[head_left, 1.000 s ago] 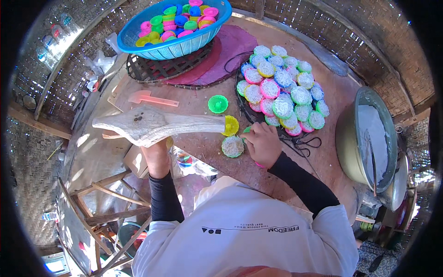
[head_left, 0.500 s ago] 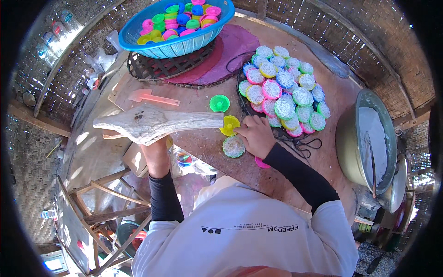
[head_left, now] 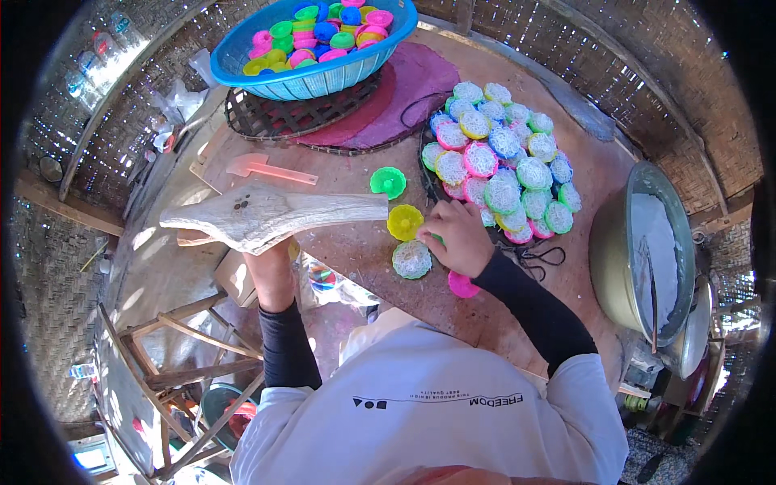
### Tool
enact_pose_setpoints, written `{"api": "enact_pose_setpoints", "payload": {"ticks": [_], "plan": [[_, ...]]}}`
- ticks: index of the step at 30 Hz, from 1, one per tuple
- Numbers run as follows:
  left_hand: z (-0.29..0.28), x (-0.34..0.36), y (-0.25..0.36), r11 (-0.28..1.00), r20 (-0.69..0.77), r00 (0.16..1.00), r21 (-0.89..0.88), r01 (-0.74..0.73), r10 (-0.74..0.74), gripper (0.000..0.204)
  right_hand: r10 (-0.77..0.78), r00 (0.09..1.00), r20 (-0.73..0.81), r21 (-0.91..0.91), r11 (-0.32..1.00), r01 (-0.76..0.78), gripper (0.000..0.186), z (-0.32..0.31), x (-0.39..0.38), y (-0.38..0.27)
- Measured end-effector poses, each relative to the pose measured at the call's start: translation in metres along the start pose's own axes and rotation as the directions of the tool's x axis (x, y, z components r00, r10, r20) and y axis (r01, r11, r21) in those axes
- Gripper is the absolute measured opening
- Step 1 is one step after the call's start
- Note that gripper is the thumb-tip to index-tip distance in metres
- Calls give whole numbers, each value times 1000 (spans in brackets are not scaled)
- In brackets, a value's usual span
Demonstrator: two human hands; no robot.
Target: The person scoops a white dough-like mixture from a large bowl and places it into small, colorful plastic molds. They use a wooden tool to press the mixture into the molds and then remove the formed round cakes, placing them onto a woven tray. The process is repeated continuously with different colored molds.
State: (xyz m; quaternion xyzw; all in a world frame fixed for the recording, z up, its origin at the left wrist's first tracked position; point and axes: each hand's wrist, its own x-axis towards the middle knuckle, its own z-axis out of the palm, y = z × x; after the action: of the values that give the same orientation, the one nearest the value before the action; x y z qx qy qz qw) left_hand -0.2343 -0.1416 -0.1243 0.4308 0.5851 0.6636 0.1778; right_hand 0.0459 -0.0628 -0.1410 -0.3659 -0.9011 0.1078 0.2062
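Note:
My left hand (head_left: 271, 271) grips beneath a pale, weathered wooden lever tool (head_left: 267, 214), mostly hidden by it. My right hand (head_left: 461, 234) has curled fingers around a small green mould (head_left: 432, 241), largely covered by them. Just left of those fingers, at the lever's narrow end, lies a yellow fluted mould (head_left: 404, 222). A mould filled with white strands (head_left: 411, 259) sits below it, a pink one (head_left: 463, 285) below my right hand, and an empty green one (head_left: 388, 183) above the lever. A mound of colourful white-filled moulds (head_left: 502, 188) stands at right.
A blue basket (head_left: 234, 71) of coloured moulds rests on woven trays (head_left: 259, 121) at the back. A pink spatula (head_left: 271, 169) lies left. At right stands a large basin (head_left: 610, 271) of white material with a stick. A wooden frame (head_left: 202, 380) is below the table's left.
My right hand first moved left onto the yellow mould at the lever's end, then shifted slightly right of it, leaving that mould uncovered. The pink mould below it shows more fully.

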Motion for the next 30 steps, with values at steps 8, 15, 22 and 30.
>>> {"api": "enact_pose_setpoints", "payload": {"ticks": [8, 15, 22, 30], "plan": [[7, 4, -2, 983, -35, 996, -169, 71, -78, 46, 78, 997, 13, -80, 994, -77, 7, 1, -13, -8], [6, 6, -6, 979, -22, 994, -178, 97, -103, 43, 95, 995, 22, -86, 992, -93, 16, 15, -18, 0], [3, 6, -5, 997, -15, 999, -73, 34, -35, 38, 86, 996, 26, -48, 995, -85, 19, 4, -16, -10], [5, 7, 1, 999, 10, 1000, 35, -5, 5, 36, 61, 997, 43, -78, 995, -58, 18, 2, -23, -8]]}}
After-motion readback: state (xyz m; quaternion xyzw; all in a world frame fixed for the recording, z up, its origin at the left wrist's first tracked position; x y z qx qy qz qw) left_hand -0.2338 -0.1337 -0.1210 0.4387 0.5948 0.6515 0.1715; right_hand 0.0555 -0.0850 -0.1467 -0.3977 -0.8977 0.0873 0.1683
